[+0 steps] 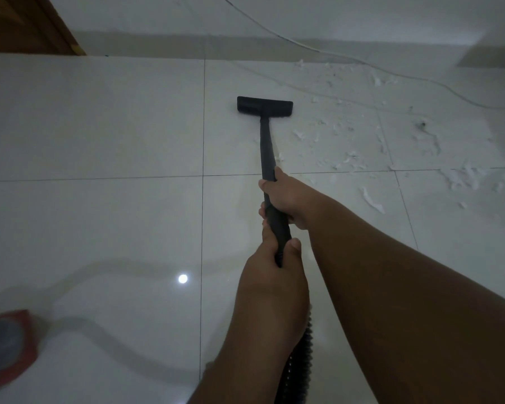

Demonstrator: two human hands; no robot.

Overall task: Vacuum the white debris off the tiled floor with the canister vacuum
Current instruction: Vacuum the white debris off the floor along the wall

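Obs. Head view, dim light.

- Right hand (286, 196) grips the black wand (267, 147) at mid-length, fingers wrapped round the tube. Left hand (270, 260) grips lower down, where the wand meets the ribbed hose (301, 354), thumb on top and fingers curled under.
- Floor nozzle (264, 104) sits flat on the tiled floor (99, 126), just right of a grout line. Red and grey canister (3, 345) lies at the bottom left edge, blurred and well apart from the nozzle.
- White debris (347, 141): shreds and flakes scattered to the right of the nozzle, thickest towards the far right edge. Nozzle does not touch the main scatter; tiles to its left look clean.
- White cable (333, 53) trails across the floor beyond the debris, some flakes lying beside it.

Handling (judgement). Wand looks like rigid plastic, light, and steers well from the two-hand hold. Hose is flexible and will drag behind, tugging the canister. Glossy tile is probably slick, so the nozzle should glide. Debris looks light and fluffy; a fast sweep could scatter it. The loose cable could snag the nozzle.

Writing: no brand, label or text readable on wand, nozzle or canister.
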